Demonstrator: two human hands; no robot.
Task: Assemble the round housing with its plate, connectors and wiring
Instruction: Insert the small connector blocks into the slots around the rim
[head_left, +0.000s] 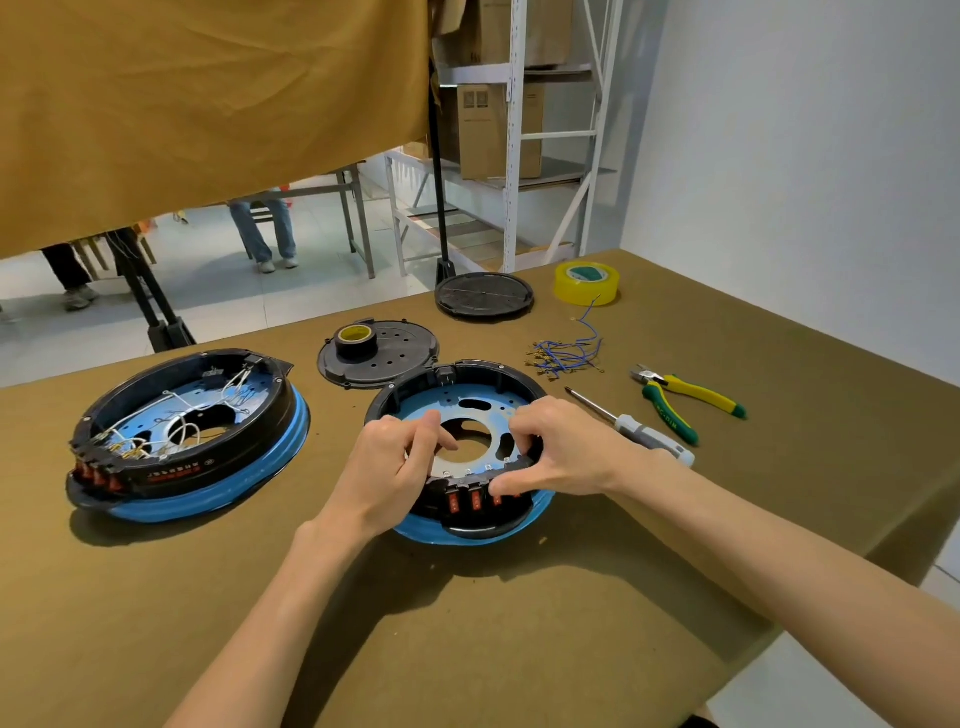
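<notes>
Both forearms reach in from six o'clock to the round housing (457, 447) at the table's (208, 597) centre. Left hand (400, 457) curls its fingers over the blue metal plate (467, 410) at the housing's nine o'clock rim; right hand (550, 452) pinches the black rim at four o'clock, thumb outside near the red rocker switches (465, 500). The step looks like seating the plate; no wires are fitted yet. Next, the blue wires with connectors (566, 353), well apart at one o'clock, probably need fetching and pushing onto the switch terminals. A second housing (187, 431), already wired, lies at nine o'clock as a likely reference, with red lettering too small to read. The pliers (685, 395) carry handle lettering, blurred. A screwdriver (631, 426) lies just beside the right wrist.
</notes>
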